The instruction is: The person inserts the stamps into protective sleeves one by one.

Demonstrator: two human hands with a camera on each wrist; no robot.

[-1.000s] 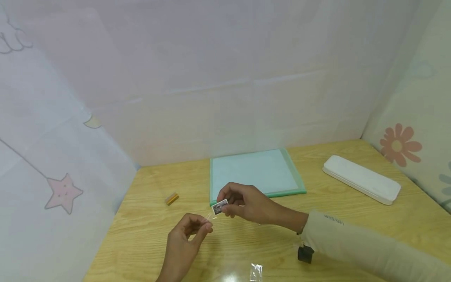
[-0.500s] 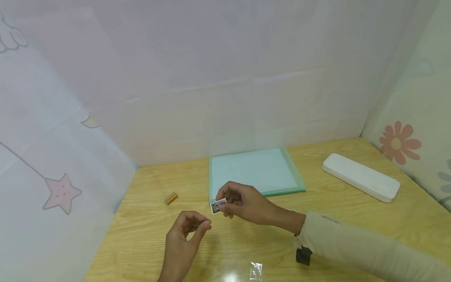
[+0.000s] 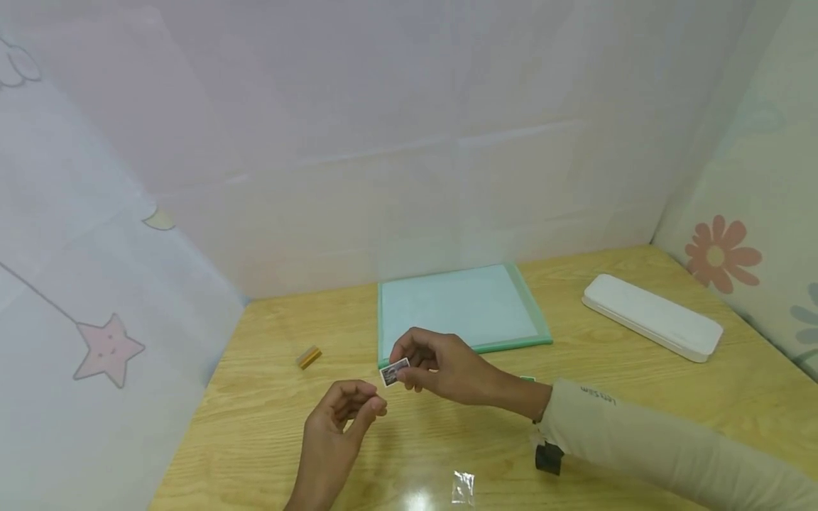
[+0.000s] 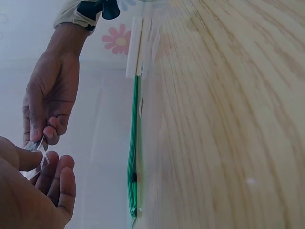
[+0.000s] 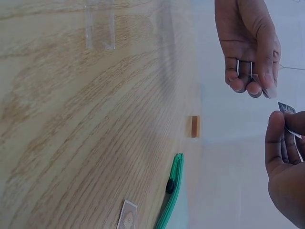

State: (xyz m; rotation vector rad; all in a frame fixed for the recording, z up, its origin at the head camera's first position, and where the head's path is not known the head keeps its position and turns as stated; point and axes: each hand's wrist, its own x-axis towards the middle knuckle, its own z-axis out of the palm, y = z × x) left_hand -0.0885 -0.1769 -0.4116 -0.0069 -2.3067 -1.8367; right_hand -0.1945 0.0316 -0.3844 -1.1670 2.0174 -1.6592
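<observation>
My right hand (image 3: 441, 365) pinches a small postage stamp (image 3: 391, 372) with a dark picture and a white border between thumb and fingers. Just left of it and lower, my left hand (image 3: 335, 429) has thumb and fingertips brought together. In the left wrist view a scrap of clear plastic film (image 4: 42, 167) shows at the left thumb, close to the stamp. From the right wrist view, the clear film (image 5: 270, 91) sticks out past the left fingertips, a small gap from the stamp (image 5: 287, 109).
Behind the hands lies a green-edged folder (image 3: 460, 305). A white case (image 3: 652, 316) lies at right, a small brown-orange block (image 3: 309, 357) at left. A clear plastic sleeve (image 3: 463, 488) lies near the front. Another stamp (image 5: 127, 215) lies on the wooden table (image 3: 255, 426).
One second ago clear film showed between the left fingertips and the stamp in the head view; now it is barely visible there. The hands have hardly moved, and the head view has shifted slightly.
</observation>
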